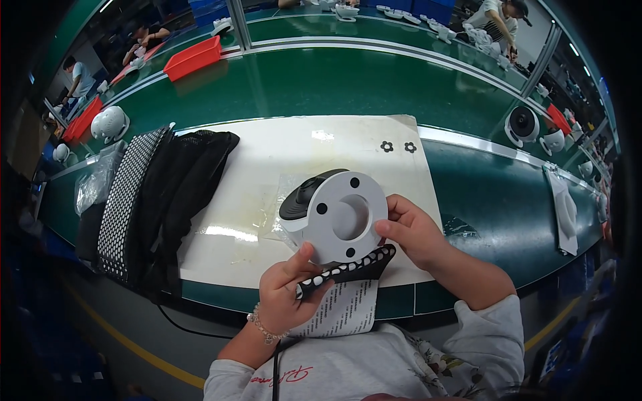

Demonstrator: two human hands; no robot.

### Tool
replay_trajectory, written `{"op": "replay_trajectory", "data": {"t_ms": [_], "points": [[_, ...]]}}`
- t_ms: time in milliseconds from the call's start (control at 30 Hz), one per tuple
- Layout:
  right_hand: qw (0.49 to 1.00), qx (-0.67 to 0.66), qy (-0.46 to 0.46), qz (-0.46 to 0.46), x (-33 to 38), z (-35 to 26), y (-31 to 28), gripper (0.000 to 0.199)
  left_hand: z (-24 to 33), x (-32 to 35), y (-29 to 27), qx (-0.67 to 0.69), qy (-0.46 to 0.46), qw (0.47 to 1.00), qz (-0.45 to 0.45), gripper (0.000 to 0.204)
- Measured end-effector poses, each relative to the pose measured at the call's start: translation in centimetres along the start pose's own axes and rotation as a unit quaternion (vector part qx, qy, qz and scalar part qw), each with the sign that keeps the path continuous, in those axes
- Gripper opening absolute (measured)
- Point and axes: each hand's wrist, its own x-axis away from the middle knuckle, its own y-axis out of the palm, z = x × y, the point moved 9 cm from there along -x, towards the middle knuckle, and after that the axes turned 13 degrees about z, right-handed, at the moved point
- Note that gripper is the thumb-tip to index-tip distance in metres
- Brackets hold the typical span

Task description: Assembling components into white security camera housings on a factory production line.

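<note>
a: which step is in hand?
b: it looks like fitting pads: three dark dots (354, 182) already sit on the ring of the white base (374, 200).
a: how's the grip?
b: the right hand (414, 234) pinches the base's edge; the left hand (284, 287) holds a black dotted strip (364, 263).
a: where's the base?
b: tilted up between both hands, over the white board (247, 167).
a: next move?
b: it probably calls for a steady edge and a free fingertip.
a: and around?
b: a green bench (481, 200), black cloth (200, 160) at left, a red tray (192, 60) beyond, people (495, 30) farther off.
</note>
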Motion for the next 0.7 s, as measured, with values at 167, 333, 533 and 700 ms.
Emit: {"op": "replay_trajectory", "data": {"t_ms": [167,333,533,700], "points": [[0.999,0.016,-0.028,-0.025,0.2,-0.4,0.4,0.03,0.2,-0.1,0.0,0.007,0.009,1.0,-0.005,0.021],[0.997,0.047,-0.051,-0.028,0.6,-0.6,0.5,0.03,0.4,-0.1,-0.1,0.01,0.02,1.0,-0.002,0.022],[0.999,0.006,-0.032,-0.028,0.4,0.1,0.5,0.035,0.3,-0.1,0.2,0.012,0.013,1.0,-0.019,0.025],[0.998,-0.032,0.043,-0.011,0.5,-0.4,1.0,0.042,0.8,0.2,-0.4,0.03,0.045,0.999,0.001,0.028]]}}
